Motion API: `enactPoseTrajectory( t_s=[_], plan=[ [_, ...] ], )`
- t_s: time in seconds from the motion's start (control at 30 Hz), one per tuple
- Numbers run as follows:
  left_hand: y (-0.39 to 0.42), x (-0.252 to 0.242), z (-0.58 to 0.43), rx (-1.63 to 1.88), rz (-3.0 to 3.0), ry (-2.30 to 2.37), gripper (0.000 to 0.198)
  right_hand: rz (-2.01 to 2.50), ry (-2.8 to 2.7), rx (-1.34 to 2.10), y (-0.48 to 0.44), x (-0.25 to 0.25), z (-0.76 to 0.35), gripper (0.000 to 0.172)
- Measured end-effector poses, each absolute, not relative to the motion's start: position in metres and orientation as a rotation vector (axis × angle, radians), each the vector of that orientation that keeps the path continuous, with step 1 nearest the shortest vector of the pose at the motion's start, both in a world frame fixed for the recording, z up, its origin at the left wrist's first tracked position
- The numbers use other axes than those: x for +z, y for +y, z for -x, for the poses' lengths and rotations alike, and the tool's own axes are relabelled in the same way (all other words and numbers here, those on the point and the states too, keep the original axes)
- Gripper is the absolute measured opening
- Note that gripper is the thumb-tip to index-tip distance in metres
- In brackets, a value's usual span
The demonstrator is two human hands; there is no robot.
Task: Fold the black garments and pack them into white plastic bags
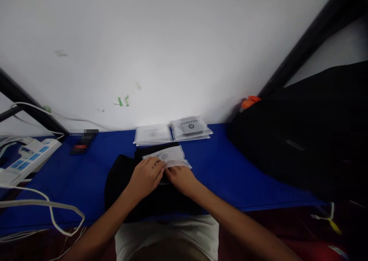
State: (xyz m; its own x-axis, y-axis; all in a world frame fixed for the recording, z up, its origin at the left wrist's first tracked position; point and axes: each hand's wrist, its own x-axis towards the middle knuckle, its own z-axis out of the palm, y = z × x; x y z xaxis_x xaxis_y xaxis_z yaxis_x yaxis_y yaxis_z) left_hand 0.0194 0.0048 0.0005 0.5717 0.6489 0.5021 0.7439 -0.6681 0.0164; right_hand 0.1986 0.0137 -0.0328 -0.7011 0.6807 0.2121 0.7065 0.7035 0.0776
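Note:
A frosted plastic bag (173,153) with a printed logo lies over black cloth (122,176) near the front of the blue surface. My left hand (147,172) is closed on the bag's near left edge, thumb and fingers pinching it. My right hand (182,177) has its fingers curled at the bag's near edge, with the fingertips hidden beneath or inside it; what they hold cannot be made out. Just behind are two stacks of similar flat bags: a pale left stack (153,133) and a right stack (191,127) with dark contents.
At the left edge is a white power strip (31,159) with blue sockets and looping white cables (48,203). A blurred dark object (83,142) lies near the wall. A large black bag or cloth (301,138) fills the right side, with something orange (250,101) behind it.

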Motion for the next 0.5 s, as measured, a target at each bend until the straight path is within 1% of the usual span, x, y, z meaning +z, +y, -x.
enactPoseTrajectory(
  t_s=[0.1, 0.17, 0.23, 0.33, 0.4, 0.43, 0.5],
  plan=[
    [0.003, -0.002, -0.014, -0.623, 2.667, -1.194, 0.030, 0.722, -2.724, -0.304, 0.007, -0.032, -0.211, 0.023],
    [0.005, 0.000, -0.010, -0.645, 2.655, -1.196, 0.036, 0.426, -2.602, -0.370, -0.001, -0.025, -0.219, 0.025],
    [0.012, 0.008, -0.006, -0.740, 2.590, -1.191, 0.039, 0.258, -2.441, -0.419, -0.010, -0.014, -0.224, 0.029],
    [0.030, 0.023, -0.001, -0.897, 2.445, -1.199, 0.040, 0.169, -2.259, -0.421, -0.019, 0.004, -0.228, 0.027],
    [0.049, 0.030, 0.003, -0.915, 2.359, -1.275, 0.040, 0.167, -2.201, -0.401, -0.020, 0.011, -0.229, 0.023],
    [0.061, 0.032, 0.004, -0.869, 2.338, -1.355, 0.041, 0.180, -2.192, -0.383, -0.020, 0.013, -0.229, 0.023],
    [0.085, 0.030, 0.007, -0.670, 2.333, -1.569, 0.043, 0.240, -2.214, -0.324, -0.016, 0.011, -0.229, 0.025]
  ],
)
